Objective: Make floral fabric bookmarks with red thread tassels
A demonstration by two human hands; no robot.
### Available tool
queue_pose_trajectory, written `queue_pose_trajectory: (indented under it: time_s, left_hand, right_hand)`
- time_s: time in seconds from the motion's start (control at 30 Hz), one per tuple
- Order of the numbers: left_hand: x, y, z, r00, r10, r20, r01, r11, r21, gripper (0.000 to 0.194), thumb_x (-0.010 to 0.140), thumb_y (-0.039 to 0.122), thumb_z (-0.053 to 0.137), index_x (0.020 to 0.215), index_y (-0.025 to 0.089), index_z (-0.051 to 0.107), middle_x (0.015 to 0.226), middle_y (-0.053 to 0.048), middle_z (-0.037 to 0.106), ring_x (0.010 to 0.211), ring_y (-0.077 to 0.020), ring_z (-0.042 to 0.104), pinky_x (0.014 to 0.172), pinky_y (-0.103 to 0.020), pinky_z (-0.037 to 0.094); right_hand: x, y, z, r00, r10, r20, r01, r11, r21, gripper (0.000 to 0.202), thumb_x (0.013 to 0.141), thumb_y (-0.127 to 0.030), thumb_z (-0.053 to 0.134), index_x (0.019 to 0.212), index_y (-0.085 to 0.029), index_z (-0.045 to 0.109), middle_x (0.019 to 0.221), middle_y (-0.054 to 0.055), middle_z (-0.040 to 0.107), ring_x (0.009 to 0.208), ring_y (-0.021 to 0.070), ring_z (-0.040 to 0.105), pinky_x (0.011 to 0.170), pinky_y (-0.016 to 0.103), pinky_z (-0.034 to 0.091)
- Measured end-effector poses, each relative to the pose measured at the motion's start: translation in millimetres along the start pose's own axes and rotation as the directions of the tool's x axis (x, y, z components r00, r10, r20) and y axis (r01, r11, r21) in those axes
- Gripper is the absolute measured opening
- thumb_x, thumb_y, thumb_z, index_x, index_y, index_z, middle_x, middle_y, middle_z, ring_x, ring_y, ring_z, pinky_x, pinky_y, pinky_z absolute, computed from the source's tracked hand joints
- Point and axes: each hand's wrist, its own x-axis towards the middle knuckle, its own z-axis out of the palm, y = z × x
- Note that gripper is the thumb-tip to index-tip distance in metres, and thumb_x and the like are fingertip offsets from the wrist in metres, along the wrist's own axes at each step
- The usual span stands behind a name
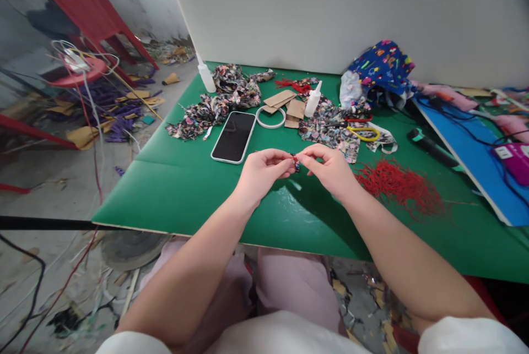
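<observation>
One small patterned piece (296, 165) with a red part at its top is sitting between the person's two hands, just above the green table (173, 189). The left hand (266, 172) is clamping it between thumb and fingers; the right hand (328, 169) is pinching its red part, thumb and index fingertip closing on it. The remaining right fingers are curling inward. Beyond the hands, one phone (233, 136) is lying dark-screened on the person's left, with one white ring (270, 118) resting just beside it. Several cardboard pieces (280, 99), at least three, are lying behind the ring. Two white squeeze bottles are standing apart: one at the far left corner (206, 77), one near the cardboard (313, 102). Two main heaps of floral fabric are spreading out, one behind the phone (206, 112) and one beyond the right hand (330, 134). One yellow scissor handle (363, 133) is resting on the latter. One large heap of red threads (400, 186) is lying to the right; one blue board (467, 156) is lying farther right.
</observation>
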Motion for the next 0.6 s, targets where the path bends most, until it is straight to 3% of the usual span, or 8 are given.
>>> queue_pose_trajectory:
  time_s: [0.2, 0.4, 0.6]
  left_hand:
    - [0.0, 3.5, -0.9, 0.996, -0.083, 0.010, 0.084, 0.993, -0.086, 0.021, 0.063, 0.026, 0.072, 0.077, 0.012, 0.064, 0.072, -0.003, 0.067, 0.067, -0.0113, 0.064, 0.063, -0.020, 0.052]
    - [-0.8, 3.9, -0.1, 0.997, -0.072, 0.016, 0.073, 0.996, -0.050, 0.024, 0.063, 0.028, 0.072, 0.078, 0.011, 0.064, 0.072, -0.004, 0.067, 0.067, -0.0119, 0.064, 0.066, -0.023, 0.052]
    - [-0.9, 4.6, -0.2, 0.997, -0.076, 0.019, 0.077, 0.996, -0.034, 0.023, 0.064, 0.028, 0.071, 0.079, 0.011, 0.064, 0.071, -0.003, 0.067, 0.066, -0.0115, 0.064, 0.064, -0.022, 0.052]
  right_hand:
    - [-0.4, -2.0, 0.6, 0.995, 0.070, 0.070, -0.081, 0.982, 0.169, 0.021, 0.076, -0.036, 0.055, 0.079, -0.016, 0.064, 0.074, 0.002, 0.062, 0.066, 0.0122, 0.057, 0.054, 0.024, 0.048]
    - [1.1, -0.7, 2.1, 0.972, 0.160, 0.173, -0.213, 0.909, 0.357, 0.019, 0.073, -0.034, 0.059, 0.075, -0.016, 0.061, 0.070, 0.001, 0.061, 0.065, 0.0113, 0.058, 0.052, 0.021, 0.048]
    - [1.4, -0.9, 0.7, 0.968, 0.144, 0.204, -0.210, 0.912, 0.352, 0.018, 0.074, -0.033, 0.058, 0.077, -0.016, 0.060, 0.071, 0.000, 0.061, 0.066, 0.0113, 0.058, 0.053, 0.021, 0.048]
